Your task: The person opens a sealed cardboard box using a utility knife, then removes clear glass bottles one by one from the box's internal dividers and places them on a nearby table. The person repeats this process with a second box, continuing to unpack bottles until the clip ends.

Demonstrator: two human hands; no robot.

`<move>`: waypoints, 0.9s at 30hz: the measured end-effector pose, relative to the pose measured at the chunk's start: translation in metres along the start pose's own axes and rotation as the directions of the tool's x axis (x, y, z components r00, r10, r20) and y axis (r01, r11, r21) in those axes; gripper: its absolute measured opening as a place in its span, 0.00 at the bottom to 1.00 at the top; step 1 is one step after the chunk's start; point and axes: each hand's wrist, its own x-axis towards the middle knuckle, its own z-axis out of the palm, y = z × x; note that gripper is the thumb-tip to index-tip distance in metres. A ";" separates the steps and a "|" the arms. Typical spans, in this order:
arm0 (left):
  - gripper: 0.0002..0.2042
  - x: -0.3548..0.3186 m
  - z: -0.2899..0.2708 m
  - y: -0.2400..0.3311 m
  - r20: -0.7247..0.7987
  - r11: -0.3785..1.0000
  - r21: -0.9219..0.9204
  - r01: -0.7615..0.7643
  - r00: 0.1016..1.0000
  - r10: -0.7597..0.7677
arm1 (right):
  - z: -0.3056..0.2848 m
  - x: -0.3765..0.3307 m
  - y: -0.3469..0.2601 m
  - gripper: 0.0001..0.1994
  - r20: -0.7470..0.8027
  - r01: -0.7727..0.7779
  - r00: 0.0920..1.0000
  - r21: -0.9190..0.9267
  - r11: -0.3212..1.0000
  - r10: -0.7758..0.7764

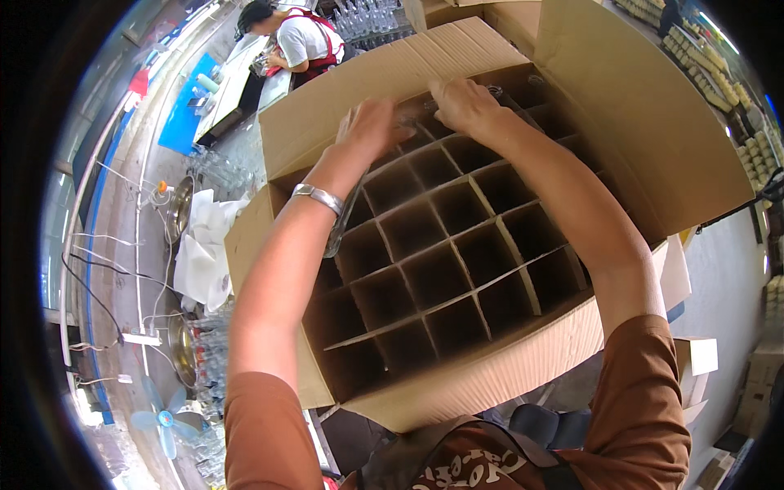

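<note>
A big open cardboard box [490, 351] stands in front of me, split by cardboard dividers [464, 260] into many square cells. Over its far left part is my left hand [371, 129], blurred by motion, fingers curled. A clear glass bottle [346, 219] slants below that wrist, its upper end running under the hand, which seems to grip it. My right hand [465, 106] reaches to the far row with bent fingers pressed together; what they hold is hidden. Beside it, a glass bottle top [495, 91] and another bottle top [535, 81] show in far cells. Nearer cells look dark inside.
Box flaps stand up at the far side [400, 86] and right [645, 122]. Left of the box are white sheets [204, 249], metal bowls [181, 351], glass bottles [224, 167] and a blue fan [166, 419]. A co-worker [306, 41] bends over a bench farther off.
</note>
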 end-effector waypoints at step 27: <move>0.24 -0.066 -0.189 0.029 -0.380 0.951 -0.259 0.171 0.887 -0.263 | 0.018 0.002 0.009 0.15 -0.158 0.009 0.987 -0.045 0.999 -0.016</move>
